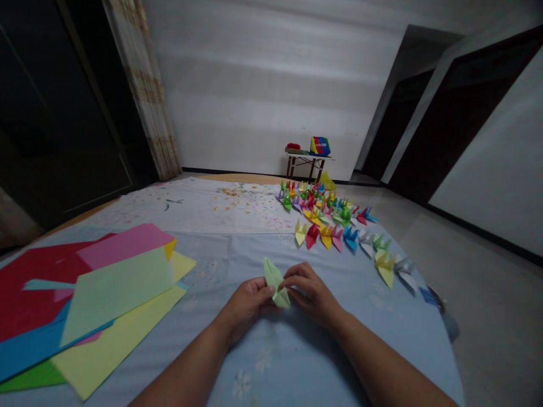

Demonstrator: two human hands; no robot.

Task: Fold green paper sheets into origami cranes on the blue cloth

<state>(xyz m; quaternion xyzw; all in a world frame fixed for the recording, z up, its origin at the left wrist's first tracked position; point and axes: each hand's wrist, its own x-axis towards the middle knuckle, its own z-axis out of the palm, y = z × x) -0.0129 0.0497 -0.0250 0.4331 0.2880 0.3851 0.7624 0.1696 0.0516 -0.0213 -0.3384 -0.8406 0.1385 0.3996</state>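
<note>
- our L hand (246,308) & R hand (311,291) pinch pale-green folded paper (275,281) betw. fingers, over blue bedsheet (203,265)
- paper cranes (326,236) in rows ahead
- striped box (319,146) on low table (303,158): print illegible

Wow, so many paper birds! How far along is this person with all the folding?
Done: many folded paper cranes stand in rows on the bedspread. In hand: a pale green folded piece, pinched between the left hand and right hand. Still to go: a pile of flat coloured paper sheets lies unfolded.
</note>
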